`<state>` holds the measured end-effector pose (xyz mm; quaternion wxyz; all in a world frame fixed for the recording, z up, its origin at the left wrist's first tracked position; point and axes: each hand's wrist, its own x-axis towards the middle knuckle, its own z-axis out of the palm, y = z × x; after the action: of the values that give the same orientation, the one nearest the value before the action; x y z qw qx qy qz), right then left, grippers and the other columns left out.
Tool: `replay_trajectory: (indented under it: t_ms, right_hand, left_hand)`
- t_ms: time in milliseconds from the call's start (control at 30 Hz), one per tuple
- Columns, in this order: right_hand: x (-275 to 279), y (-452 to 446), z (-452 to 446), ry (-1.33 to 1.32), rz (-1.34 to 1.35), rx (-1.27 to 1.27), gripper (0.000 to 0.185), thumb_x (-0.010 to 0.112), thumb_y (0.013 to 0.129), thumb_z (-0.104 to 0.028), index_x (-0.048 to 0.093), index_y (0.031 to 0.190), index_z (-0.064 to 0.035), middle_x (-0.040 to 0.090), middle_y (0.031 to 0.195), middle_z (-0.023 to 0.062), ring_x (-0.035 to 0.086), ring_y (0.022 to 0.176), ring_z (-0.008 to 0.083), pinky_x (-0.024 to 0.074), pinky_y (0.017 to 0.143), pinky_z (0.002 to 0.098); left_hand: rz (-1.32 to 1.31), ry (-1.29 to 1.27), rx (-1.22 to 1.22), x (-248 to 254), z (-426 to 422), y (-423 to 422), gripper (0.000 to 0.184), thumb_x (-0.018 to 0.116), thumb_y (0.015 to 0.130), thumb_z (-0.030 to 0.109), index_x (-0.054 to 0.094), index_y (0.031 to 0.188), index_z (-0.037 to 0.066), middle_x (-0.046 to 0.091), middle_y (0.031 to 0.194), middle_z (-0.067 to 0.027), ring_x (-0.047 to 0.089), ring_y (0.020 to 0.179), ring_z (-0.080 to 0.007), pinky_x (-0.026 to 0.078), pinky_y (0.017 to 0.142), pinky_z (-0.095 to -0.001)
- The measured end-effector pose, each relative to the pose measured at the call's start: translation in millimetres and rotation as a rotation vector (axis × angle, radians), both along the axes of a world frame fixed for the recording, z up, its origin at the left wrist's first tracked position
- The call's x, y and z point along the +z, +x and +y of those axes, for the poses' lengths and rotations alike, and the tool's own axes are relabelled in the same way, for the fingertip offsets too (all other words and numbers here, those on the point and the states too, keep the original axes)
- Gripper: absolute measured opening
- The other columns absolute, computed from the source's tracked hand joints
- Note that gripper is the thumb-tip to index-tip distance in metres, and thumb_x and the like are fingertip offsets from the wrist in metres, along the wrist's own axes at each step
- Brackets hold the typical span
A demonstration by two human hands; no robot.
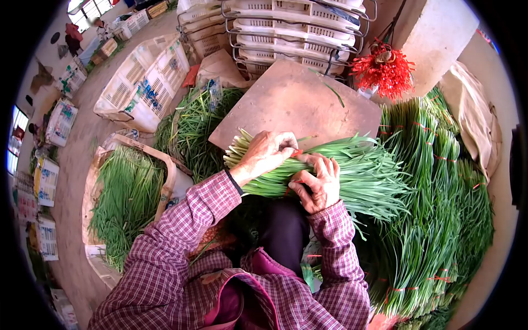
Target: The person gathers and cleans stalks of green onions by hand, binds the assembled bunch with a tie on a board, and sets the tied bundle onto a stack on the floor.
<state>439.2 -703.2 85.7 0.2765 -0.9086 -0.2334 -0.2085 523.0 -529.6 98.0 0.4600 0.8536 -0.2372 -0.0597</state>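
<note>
Green bundle (357,168), at board (297,104) edge, room beyond

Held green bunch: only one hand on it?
No, the left hand and right hand both touch the held green bunch.

A checked shirt (154,269), purplish-maroon with thin white lines, has long sleeves (336,234) reaching both wrists. The left hand (267,154) and right hand (319,184) are bare; a narrow black band (233,182) edges the left cuff. The trousers (283,231) are dark.
</note>
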Motion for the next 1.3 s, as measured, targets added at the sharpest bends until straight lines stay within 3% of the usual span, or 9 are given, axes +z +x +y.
replay_trajectory:
  t_ms: [233, 300, 633, 767, 867, 933, 1100, 1167, 1300]
  right_hand:
    - [-16, -10, -3, 0.141, -0.043, -0.114, 0.014, 0.072, 0.068, -0.017, 0.064, 0.077, -0.0102, 0.059, 0.105, 0.0086, 0.051, 0.099, 0.0302, 0.0352, 0.091, 0.0441]
    - [-17, -6, 0, 0.158, -0.041, -0.167, 0.015, 0.072, 0.069, -0.017, 0.064, 0.079, -0.0103, 0.059, 0.1, 0.008, 0.051, 0.097, 0.0298, 0.0364, 0.089, 0.0435]
    - [3, -6, -7, 0.113, -0.044, -0.207, 0.015, 0.073, 0.073, -0.017, 0.065, 0.083, -0.008, 0.06, 0.097, 0.0096, 0.054, 0.094, 0.03, 0.0405, 0.086, 0.0412]
    - [24, 10, -17, 0.088, -0.116, -0.28, 0.014, 0.067, 0.078, -0.012, 0.065, 0.091, -0.0128, 0.059, 0.096, 0.0039, 0.055, 0.09, 0.0258, 0.0405, 0.08, 0.0384]
    - [25, 25, -21, 0.006, -0.013, -0.282, 0.016, 0.067, 0.079, -0.014, 0.066, 0.095, -0.0137, 0.062, 0.095, 0.0043, 0.058, 0.089, 0.0255, 0.0422, 0.08, 0.038]
    - [16, 37, -23, 0.158, 0.097, -0.095, 0.017, 0.067, 0.079, -0.017, 0.066, 0.096, -0.0127, 0.064, 0.092, 0.0072, 0.061, 0.086, 0.027, 0.0461, 0.077, 0.0376]
    - [9, 45, -20, 0.205, 0.219, -0.079, 0.017, 0.068, 0.08, -0.019, 0.067, 0.095, -0.0106, 0.066, 0.087, 0.01, 0.064, 0.082, 0.0282, 0.0501, 0.07, 0.0364]
    - [8, 46, -19, 0.234, 0.241, -0.118, 0.017, 0.068, 0.082, -0.019, 0.067, 0.095, -0.0103, 0.067, 0.086, 0.0095, 0.066, 0.079, 0.027, 0.0507, 0.069, 0.0354]
    - [10, 49, -18, 0.275, 0.336, -0.143, 0.016, 0.068, 0.082, -0.02, 0.067, 0.095, -0.0103, 0.069, 0.085, 0.0092, 0.067, 0.078, 0.026, 0.0513, 0.068, 0.0346]
  left_hand:
    - [-0.088, 0.033, 0.057, -10, -20, -16, 0.011, 0.062, 0.083, 0.013, 0.065, 0.086, 0.003, 0.066, 0.07, -0.0094, 0.064, 0.064, -0.0201, 0.047, 0.06, -0.0328]
    - [-0.13, -0.048, 0.077, -18, -22, -12, 0.015, 0.063, 0.082, 0.02, 0.065, 0.085, 0.005, 0.066, 0.068, -0.0104, 0.065, 0.063, -0.0268, 0.048, 0.059, -0.0378]
    - [-0.109, -0.074, 0.046, -25, -17, -7, 0.013, 0.061, 0.082, 0.015, 0.064, 0.088, 0.003, 0.067, 0.072, -0.0113, 0.065, 0.065, -0.0242, 0.049, 0.061, -0.0354]
    - [-0.08, 0.013, 0.037, -15, -16, -8, 0.011, 0.06, 0.083, 0.01, 0.063, 0.089, 0.001, 0.066, 0.075, -0.0116, 0.066, 0.07, -0.022, 0.049, 0.063, -0.0337]
    - [-0.097, -0.019, 0.017, -18, -16, -5, 0.012, 0.06, 0.083, 0.01, 0.064, 0.09, 0.001, 0.066, 0.076, -0.0124, 0.066, 0.071, -0.023, 0.049, 0.064, -0.0341]
    - [-0.094, -0.035, 0.016, -23, -16, -2, 0.012, 0.06, 0.083, 0.01, 0.063, 0.09, 0.0, 0.066, 0.076, -0.0125, 0.066, 0.071, -0.0232, 0.049, 0.064, -0.0343]
    - [-0.138, 0.012, -0.003, -22, -15, 2, 0.016, 0.059, 0.085, 0.013, 0.062, 0.093, 0.0, 0.067, 0.078, -0.0141, 0.067, 0.073, -0.0218, 0.049, 0.064, -0.0338]
    - [0.055, -0.014, 0.042, -15, -14, 0, 0.019, 0.058, 0.087, 0.017, 0.059, 0.097, 0.001, 0.067, 0.081, -0.0138, 0.066, 0.076, -0.0199, 0.048, 0.066, -0.0318]
    - [0.125, -0.139, 0.024, -13, -12, -2, 0.023, 0.058, 0.089, 0.022, 0.057, 0.099, 0.002, 0.067, 0.082, -0.0123, 0.064, 0.078, -0.018, 0.047, 0.068, -0.0302]
